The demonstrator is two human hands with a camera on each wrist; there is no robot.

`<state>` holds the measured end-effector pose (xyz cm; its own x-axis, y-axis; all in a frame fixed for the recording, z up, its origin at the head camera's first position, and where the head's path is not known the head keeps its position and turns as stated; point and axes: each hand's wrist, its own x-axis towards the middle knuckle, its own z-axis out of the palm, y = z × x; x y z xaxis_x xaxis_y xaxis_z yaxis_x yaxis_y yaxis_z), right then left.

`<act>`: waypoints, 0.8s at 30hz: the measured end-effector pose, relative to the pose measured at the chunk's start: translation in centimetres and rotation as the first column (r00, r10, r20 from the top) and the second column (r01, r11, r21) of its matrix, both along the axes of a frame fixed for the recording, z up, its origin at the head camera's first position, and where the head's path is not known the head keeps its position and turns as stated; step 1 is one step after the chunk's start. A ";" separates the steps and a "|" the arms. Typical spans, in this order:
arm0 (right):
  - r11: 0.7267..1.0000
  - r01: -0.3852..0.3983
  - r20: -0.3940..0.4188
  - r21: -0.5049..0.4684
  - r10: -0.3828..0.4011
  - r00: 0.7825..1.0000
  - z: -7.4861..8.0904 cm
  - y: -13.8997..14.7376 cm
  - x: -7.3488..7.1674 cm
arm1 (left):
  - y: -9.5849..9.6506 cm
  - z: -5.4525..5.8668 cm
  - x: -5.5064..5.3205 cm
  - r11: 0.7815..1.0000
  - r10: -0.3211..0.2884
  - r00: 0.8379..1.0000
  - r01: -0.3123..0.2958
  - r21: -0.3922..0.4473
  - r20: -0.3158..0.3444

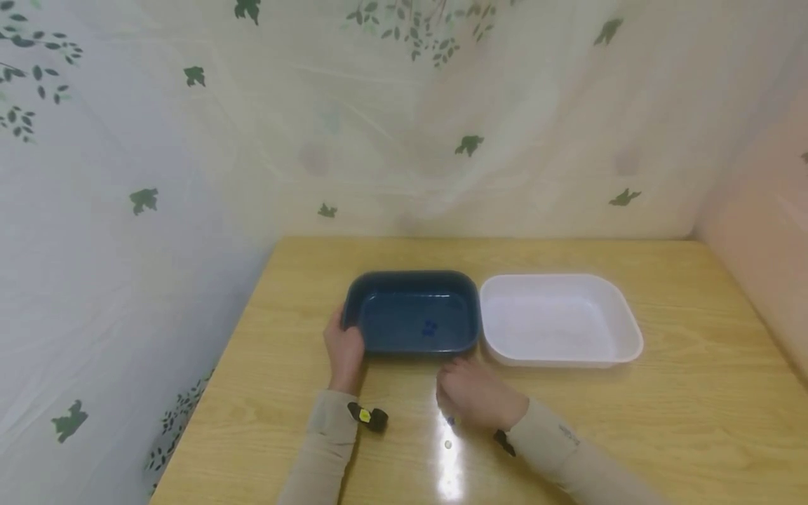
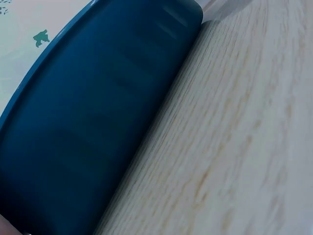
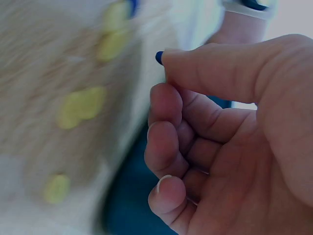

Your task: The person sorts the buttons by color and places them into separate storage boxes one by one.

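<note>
My left hand (image 1: 344, 347) grips the left end of a dark blue rectangular dish (image 1: 413, 351), its thumb over the rim. The left wrist view is mostly filled by the dish's outer wall (image 2: 98, 107). Several small blue pieces (image 1: 429, 327) lie inside the dish. Just in front of its right corner is my right hand (image 1: 476, 393). In the right wrist view this hand (image 3: 210, 132) pinches a small blue piece (image 3: 159, 57) between thumb and forefinger, the other fingers curled. Most of that piece is hidden, so its kind is unclear.
Beside the blue dish stands a white dish (image 1: 562, 363), close against it. Small round yellow pieces (image 3: 57, 188) lie on the wooden table (image 1: 694, 407), and a small blue piece (image 1: 451, 421) lies near the right hand. A leaf-patterned sheet (image 1: 404, 140) hangs behind the table.
</note>
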<state>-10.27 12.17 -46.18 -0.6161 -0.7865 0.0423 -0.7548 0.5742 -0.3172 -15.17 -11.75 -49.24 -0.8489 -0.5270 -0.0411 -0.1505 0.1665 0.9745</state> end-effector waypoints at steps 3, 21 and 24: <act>1.000 0.018 0.073 -0.025 -0.017 0.997 0.8 -0.1 -0.2 | 0.0 0.0 0.0 1.000 -0.004 1.000 0.004 0.012 -0.005; 0.990 0.014 0.026 -0.141 -0.011 1.000 5.3 0.1 -0.5 | 0.0 0.0 0.1 1.000 -0.002 1.000 0.002 0.031 -0.005; 0.990 0.032 -0.011 -0.138 -0.034 0.999 6.4 0.4 -1.4 | 0.0 0.0 0.1 0.999 0.002 1.000 -0.002 0.036 -0.009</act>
